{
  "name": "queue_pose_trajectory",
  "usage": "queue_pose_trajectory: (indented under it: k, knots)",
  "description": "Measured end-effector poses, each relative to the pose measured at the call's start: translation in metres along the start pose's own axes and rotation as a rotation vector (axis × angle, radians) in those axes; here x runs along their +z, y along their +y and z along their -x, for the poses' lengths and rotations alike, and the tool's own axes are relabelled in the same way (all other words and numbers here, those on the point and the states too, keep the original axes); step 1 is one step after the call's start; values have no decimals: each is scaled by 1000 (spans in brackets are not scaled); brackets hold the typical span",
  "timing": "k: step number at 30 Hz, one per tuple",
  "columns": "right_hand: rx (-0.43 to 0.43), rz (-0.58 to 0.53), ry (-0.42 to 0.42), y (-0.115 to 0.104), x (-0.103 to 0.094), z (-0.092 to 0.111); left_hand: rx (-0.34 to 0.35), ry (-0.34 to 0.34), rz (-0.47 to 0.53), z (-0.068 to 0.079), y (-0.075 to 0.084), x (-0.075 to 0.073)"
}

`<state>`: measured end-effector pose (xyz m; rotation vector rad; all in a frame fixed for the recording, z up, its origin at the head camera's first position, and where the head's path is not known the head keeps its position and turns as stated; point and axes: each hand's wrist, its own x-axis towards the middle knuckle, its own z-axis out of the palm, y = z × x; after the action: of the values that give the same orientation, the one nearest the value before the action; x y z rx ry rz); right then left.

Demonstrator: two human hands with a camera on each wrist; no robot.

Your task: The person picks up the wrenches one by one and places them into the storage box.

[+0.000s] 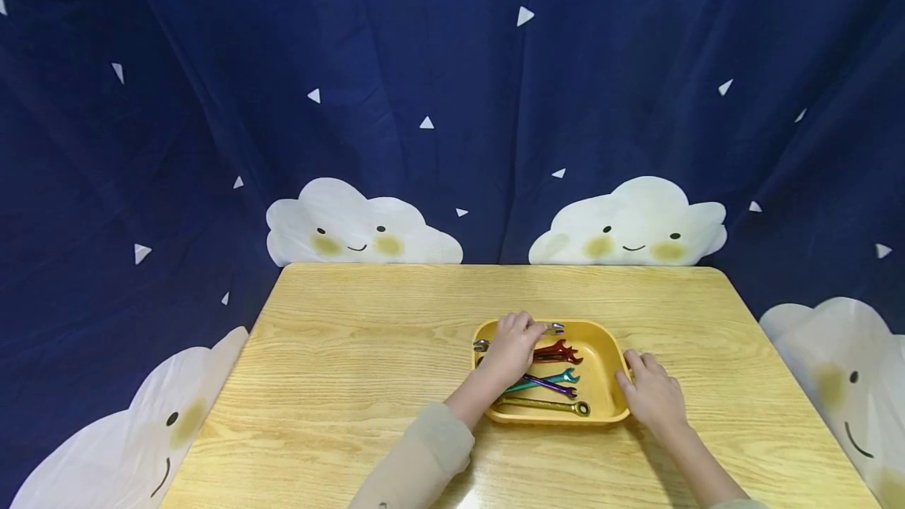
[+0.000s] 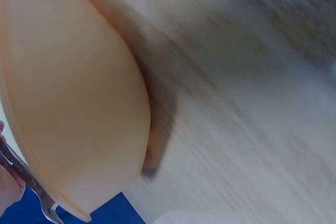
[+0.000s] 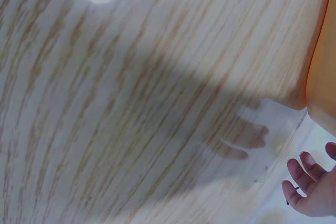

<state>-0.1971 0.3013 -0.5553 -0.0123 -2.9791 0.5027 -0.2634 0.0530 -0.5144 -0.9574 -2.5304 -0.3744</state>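
My left hand grips a silver wrench over the far left part of a yellow tray. Both of its ends stick out past the hand, and the fingers cover its middle. Inside the tray lie red wrenches, a teal wrench, a purple wrench and a gold wrench; the left hand and forearm hide parts of them. At the tray's right rim, my right hand rests with loose, spread fingers. The left wrist view shows the silver wrench beside the tray's side.
The tray stands on a light wooden table, right of its middle. Behind the table hangs a dark blue curtain with white clouds and triangles. The right hand's shadow falls on the tabletop in the right wrist view.
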Motion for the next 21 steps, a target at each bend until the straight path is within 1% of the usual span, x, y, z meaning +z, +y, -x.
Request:
queue_pose_trajectory:
  k: [6, 12, 16, 21]
  knots:
    - [4, 0, -4, 0, 0, -1, 27, -47, -39, 4, 8, 8]
    - [5, -4, 4, 0, 0, -1, 59, -68, -31, 10, 14, 18]
    - [5, -3, 6, 0, 0, 0, 62, -123, -18, 13, 19, 22]
    - [10, -3, -1, -1, -1, 0, 87, -183, -36, 17, 22, 28]
